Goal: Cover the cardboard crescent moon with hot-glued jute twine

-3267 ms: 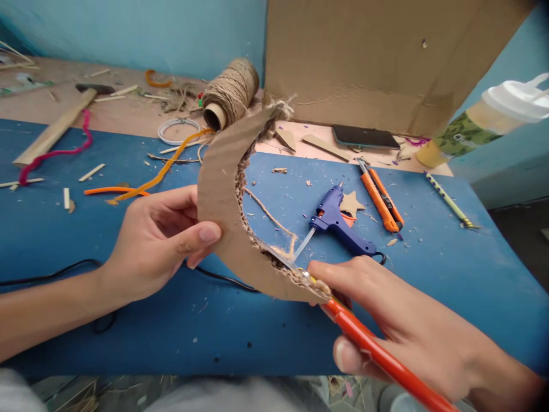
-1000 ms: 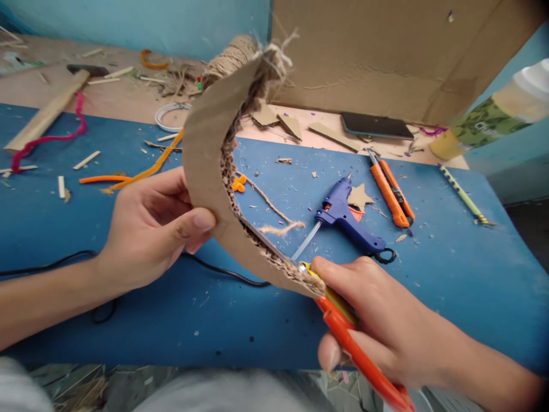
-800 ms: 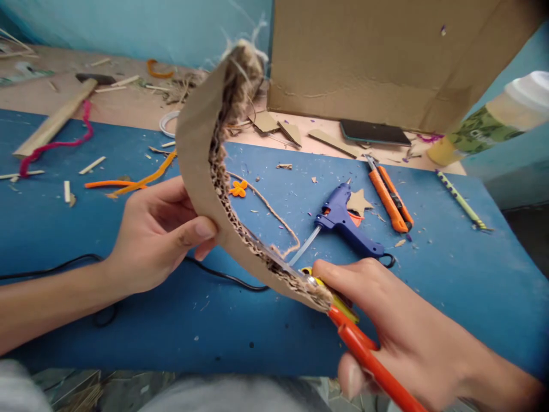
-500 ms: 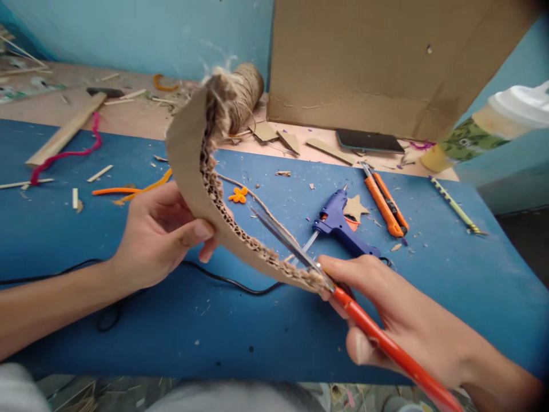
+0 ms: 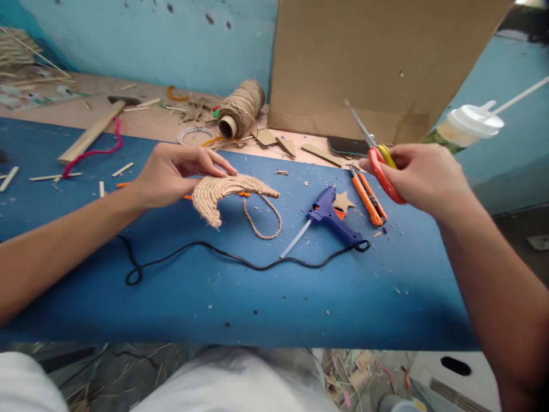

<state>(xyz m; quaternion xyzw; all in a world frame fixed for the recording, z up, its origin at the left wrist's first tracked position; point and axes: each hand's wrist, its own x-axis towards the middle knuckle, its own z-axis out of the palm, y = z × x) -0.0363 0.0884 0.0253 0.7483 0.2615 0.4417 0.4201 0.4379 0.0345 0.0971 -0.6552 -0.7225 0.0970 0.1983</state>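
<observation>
A cardboard crescent (image 5: 223, 191) lies twine-covered side up on the blue table top (image 5: 266, 286). My left hand (image 5: 174, 171) rests on its upper edge, fingers stretched over it. A loose twine tail (image 5: 263, 217) loops from the crescent to the right. My right hand (image 5: 418, 174) is raised at the right and grips orange-handled scissors (image 5: 377, 157), blades pointing up and left, clear of the table.
A blue glue gun (image 5: 332, 220) with a black cord (image 5: 206, 254) lies right of the crescent. Beside it are an orange box cutter (image 5: 366, 197) and a cardboard star (image 5: 343, 201). A twine spool (image 5: 240, 109), a cardboard sheet (image 5: 377, 63), a phone (image 5: 343, 146) and a lidded cup (image 5: 465, 126) stand behind.
The crescent was held upright with the scissors at its inner edge; now it lies flat, twine side up. My right hand has lifted the scissors away to the right.
</observation>
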